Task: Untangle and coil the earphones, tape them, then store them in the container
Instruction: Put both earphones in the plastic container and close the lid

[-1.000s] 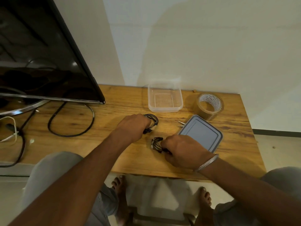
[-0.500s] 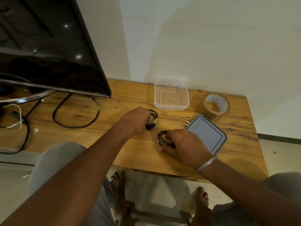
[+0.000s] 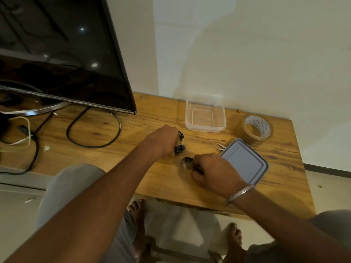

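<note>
Nearby, container [image 3: 205, 118], lid [image 3: 245, 160], tape [image 3: 255, 130]; left hand [image 3: 163, 141], right hand [image 3: 212, 171] seemingly clamping earphones [image 3: 187, 161]

On the table [image 3: 95, 133] before me, the TV [image 3: 57, 54] stands at the far left with a cable [image 3: 91, 143] looped in front of it, and the container [image 3: 205, 118] sits at the back with the tape roll [image 3: 255, 130] to its right. The lid [image 3: 245, 161] lies nearer me, in front of the tape. My left hand [image 3: 163, 141] rests just before the container on one bundle of earphones [image 3: 180, 145], and my right hand [image 3: 212, 171] lies just left of the lid, with another bundle [image 3: 187, 161] at its fingertips.
</note>
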`<state>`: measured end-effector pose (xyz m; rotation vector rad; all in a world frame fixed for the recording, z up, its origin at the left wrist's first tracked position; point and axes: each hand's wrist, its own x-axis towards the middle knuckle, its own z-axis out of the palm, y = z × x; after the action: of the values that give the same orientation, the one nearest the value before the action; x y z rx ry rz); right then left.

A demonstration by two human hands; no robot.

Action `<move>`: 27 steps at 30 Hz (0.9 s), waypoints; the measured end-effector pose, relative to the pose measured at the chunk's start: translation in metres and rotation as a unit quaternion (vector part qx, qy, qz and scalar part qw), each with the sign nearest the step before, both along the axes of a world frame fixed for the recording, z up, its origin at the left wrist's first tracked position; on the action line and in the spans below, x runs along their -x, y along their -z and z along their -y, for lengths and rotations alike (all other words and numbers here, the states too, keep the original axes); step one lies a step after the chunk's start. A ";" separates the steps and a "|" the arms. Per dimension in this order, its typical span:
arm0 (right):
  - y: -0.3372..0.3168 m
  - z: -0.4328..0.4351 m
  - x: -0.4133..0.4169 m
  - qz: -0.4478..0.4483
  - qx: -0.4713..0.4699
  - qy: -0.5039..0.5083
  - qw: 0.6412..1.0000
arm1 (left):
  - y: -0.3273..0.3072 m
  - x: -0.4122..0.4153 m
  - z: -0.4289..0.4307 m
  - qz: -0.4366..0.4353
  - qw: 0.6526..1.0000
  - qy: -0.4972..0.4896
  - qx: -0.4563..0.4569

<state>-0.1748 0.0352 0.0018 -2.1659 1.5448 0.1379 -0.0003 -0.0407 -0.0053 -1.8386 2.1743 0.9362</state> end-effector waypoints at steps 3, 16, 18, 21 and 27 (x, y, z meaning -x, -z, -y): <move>-0.029 0.019 0.019 0.152 -0.052 0.104 0.982 | 0.000 -0.001 0.002 -0.014 1.000 -0.014 -0.020; -0.018 0.144 0.018 0.005 0.148 0.004 0.989 | 0.005 -0.002 0.006 -0.028 0.998 -0.024 -0.042; -0.003 0.146 0.015 -0.036 0.124 -0.007 0.992 | 0.003 -0.002 0.006 -0.026 0.999 -0.021 -0.041; 0.002 0.149 0.016 -0.039 0.107 -0.006 0.994 | 0.002 -0.001 0.005 -0.030 0.998 -0.015 -0.043; -0.018 0.151 0.027 0.019 0.128 -0.005 0.992 | -0.009 0.003 0.003 -0.053 0.997 -0.016 -0.050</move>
<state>-0.2017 -0.1159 0.0199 -2.3574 1.6043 -0.1047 -0.0035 -0.0435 0.0036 -1.8226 2.1187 1.1523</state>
